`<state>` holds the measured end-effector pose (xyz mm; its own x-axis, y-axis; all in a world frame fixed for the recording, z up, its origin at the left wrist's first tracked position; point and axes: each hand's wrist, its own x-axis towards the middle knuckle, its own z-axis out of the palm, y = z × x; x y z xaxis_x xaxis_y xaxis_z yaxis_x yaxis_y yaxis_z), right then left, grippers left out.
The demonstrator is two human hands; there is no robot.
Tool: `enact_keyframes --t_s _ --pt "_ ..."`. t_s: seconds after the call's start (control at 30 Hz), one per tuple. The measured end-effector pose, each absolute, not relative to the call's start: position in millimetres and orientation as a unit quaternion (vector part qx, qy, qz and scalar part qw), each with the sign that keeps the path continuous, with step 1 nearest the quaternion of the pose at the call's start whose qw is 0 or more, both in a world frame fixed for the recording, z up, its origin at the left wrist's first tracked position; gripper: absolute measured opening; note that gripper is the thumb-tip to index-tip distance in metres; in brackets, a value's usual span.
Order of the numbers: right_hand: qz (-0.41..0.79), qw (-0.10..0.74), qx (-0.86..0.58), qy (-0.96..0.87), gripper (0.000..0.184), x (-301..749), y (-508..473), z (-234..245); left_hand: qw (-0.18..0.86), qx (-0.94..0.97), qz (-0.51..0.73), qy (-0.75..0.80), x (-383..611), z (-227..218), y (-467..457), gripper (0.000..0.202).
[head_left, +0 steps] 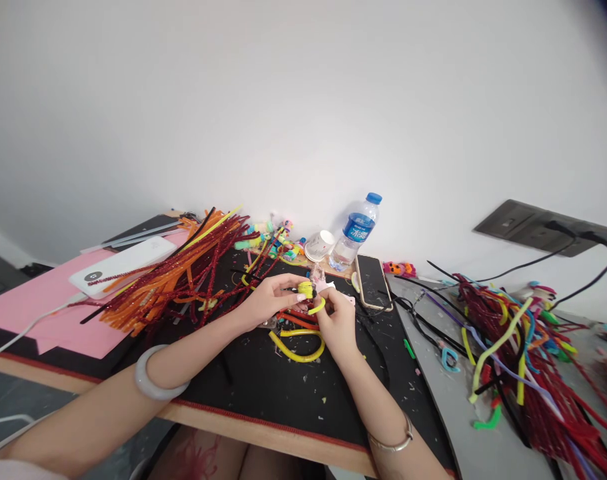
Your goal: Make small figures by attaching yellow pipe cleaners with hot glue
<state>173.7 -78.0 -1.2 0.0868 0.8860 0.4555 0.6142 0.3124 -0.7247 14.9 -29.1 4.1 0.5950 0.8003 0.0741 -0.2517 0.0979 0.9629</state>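
Observation:
Both hands meet over the black mat (263, 393) in the middle of the table. My left hand (270, 300) pinches a small coiled yellow pipe cleaner piece (306, 288) between thumb and fingers. A bent yellow pipe cleaner end (317, 307) sticks out of my right hand (339, 323), whose fingers are closed on it. Whether the end joins the coil cannot be made out. Just below the hands, a curved yellow pipe cleaner (303, 359) lies on the mat, near red and orange strands (299, 320).
Orange and dark red pipe cleaners (158, 287) lie at left across pink paper (38, 293) and a white power bank (126, 263). A paper cup (319, 245), water bottle (357, 230) and phone (374, 283) are behind. Mixed pipe cleaners (528, 360) cover the grey surface at right.

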Motion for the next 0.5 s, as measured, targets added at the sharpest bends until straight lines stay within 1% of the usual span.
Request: enact_keyframes --t_s 0.17,0.33,0.5 --pt "0.144 0.473 -0.560 -0.665 0.016 172.9 -79.1 -0.7 0.699 0.557 0.377 0.244 15.9 1.8 -29.0 0.036" --pt "0.138 0.475 -0.559 -0.666 0.018 174.1 -78.7 -0.8 0.694 0.558 0.383 0.246 16.4 -1.8 -27.4 0.038" --pt "0.190 0.474 -0.547 -0.663 0.017 174.0 -77.6 -2.7 0.687 0.569 0.367 0.262 15.0 -2.1 -26.7 0.039"
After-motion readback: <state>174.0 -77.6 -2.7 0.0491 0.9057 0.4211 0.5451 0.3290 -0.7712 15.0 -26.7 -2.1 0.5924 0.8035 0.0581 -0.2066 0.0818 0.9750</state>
